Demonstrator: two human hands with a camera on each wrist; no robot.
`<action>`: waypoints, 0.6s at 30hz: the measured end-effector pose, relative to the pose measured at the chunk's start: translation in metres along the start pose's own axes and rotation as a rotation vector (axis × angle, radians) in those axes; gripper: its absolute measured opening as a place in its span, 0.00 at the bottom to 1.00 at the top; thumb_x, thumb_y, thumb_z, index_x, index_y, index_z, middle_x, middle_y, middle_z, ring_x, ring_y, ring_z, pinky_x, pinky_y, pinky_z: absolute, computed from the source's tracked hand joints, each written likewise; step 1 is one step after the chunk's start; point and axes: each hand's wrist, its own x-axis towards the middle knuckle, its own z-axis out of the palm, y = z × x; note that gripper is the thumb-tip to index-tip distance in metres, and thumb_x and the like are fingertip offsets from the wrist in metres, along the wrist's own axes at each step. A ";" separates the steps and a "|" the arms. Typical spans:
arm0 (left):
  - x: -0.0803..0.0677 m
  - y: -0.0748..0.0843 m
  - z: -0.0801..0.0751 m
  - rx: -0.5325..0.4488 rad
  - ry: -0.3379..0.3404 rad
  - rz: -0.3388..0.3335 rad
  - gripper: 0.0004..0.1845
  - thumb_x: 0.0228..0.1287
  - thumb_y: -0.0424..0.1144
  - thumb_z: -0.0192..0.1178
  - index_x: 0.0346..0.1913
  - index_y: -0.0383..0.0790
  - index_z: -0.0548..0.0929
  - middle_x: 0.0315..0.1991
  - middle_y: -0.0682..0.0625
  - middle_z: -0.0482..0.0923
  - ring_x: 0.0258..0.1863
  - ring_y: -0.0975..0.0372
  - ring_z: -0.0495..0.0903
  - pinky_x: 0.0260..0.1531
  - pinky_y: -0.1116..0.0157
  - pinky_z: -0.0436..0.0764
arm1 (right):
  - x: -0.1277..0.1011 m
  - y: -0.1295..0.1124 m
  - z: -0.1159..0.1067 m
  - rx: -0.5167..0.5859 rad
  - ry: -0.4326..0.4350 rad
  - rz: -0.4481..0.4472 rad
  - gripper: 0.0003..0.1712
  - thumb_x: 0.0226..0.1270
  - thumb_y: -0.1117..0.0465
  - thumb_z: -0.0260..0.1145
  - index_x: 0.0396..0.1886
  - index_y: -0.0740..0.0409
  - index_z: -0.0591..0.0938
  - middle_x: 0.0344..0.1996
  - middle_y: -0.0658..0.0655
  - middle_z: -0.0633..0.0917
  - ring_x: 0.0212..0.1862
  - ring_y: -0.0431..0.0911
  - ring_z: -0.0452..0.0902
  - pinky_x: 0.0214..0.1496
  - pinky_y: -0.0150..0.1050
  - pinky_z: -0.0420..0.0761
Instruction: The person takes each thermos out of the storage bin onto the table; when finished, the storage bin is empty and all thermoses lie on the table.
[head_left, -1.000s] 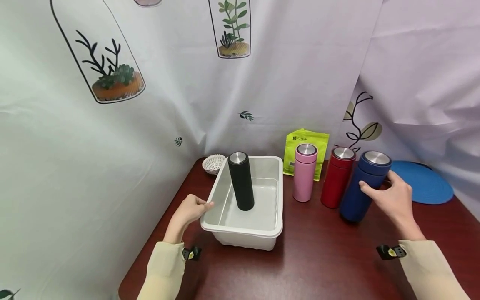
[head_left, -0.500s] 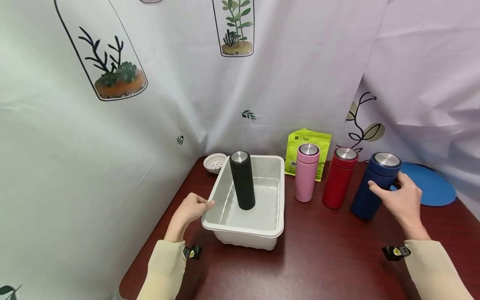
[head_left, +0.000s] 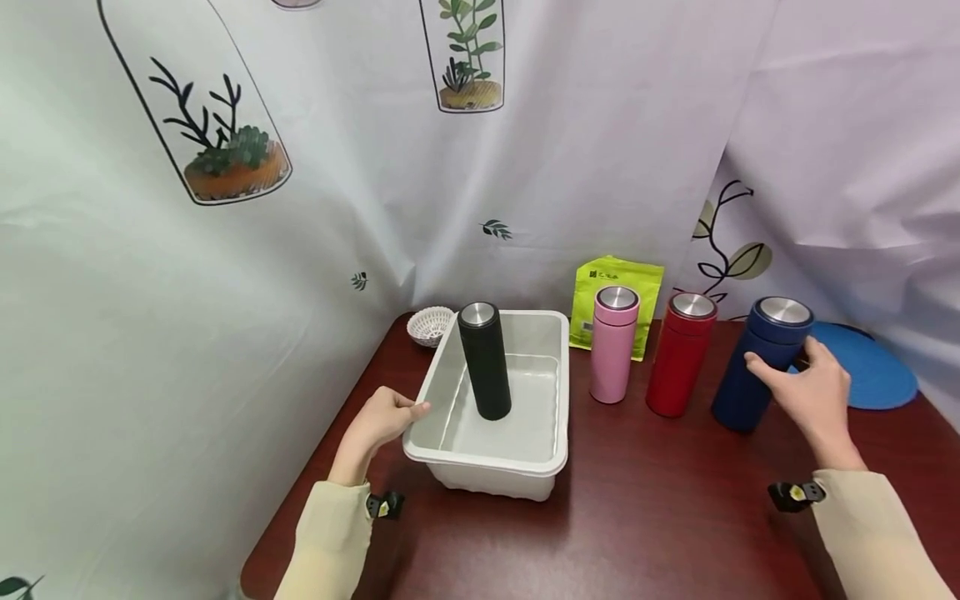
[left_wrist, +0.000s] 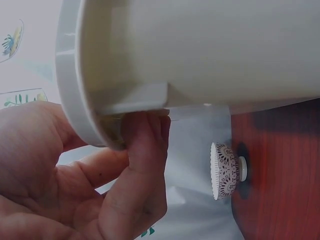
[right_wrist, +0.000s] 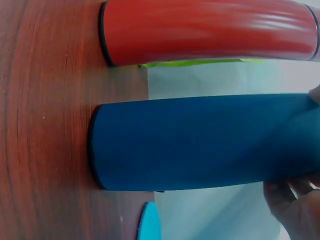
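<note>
My left hand (head_left: 386,417) pinches the left rim of a white plastic basin (head_left: 487,479). The left wrist view shows thumb and fingers (left_wrist: 145,145) curled about the rim's edge. Upright inside the basin is a black thermos (head_left: 486,367) with a silver-topped lid. At the right, my right hand (head_left: 813,392) grips a blue thermos (head_left: 753,375) around its upper body. Its base (right_wrist: 97,150) is at the tabletop; whether it bears fully on the wood I cannot tell. A red thermos (head_left: 678,358) and a pink thermos (head_left: 613,350) stand in a row to its left.
A bright green pouch (head_left: 581,312) leans behind the pink thermos. A small white openwork bowl (head_left: 430,327) sits behind the basin's left side. Beyond my right hand lies a round blue mat (head_left: 873,371). A printed curtain (head_left: 600,150) borders the dark red table (head_left: 622,517).
My right hand has shifted the blue thermos to the right and slightly back, widening its gap from the red one. The left hand and basin hold their place.
</note>
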 end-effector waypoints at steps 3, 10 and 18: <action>0.001 0.001 0.001 -0.005 -0.005 -0.003 0.16 0.63 0.41 0.64 0.37 0.27 0.88 0.29 0.46 0.83 0.28 0.61 0.75 0.28 0.66 0.74 | -0.001 0.000 0.001 -0.004 -0.003 -0.022 0.33 0.59 0.50 0.71 0.53 0.71 0.75 0.49 0.73 0.79 0.46 0.59 0.72 0.39 0.40 0.64; 0.000 0.000 -0.001 0.001 -0.004 0.013 0.16 0.63 0.41 0.64 0.38 0.27 0.88 0.37 0.39 0.86 0.31 0.60 0.78 0.30 0.65 0.77 | -0.005 -0.001 0.006 -0.004 0.028 -0.005 0.33 0.58 0.53 0.71 0.53 0.75 0.73 0.48 0.75 0.77 0.50 0.66 0.71 0.45 0.55 0.67; -0.001 -0.002 0.001 -0.005 0.004 0.010 0.16 0.63 0.41 0.64 0.37 0.27 0.88 0.32 0.45 0.84 0.29 0.60 0.76 0.29 0.66 0.75 | -0.008 -0.005 0.001 0.006 -0.027 0.042 0.41 0.62 0.48 0.68 0.65 0.71 0.68 0.56 0.76 0.73 0.57 0.69 0.69 0.56 0.63 0.67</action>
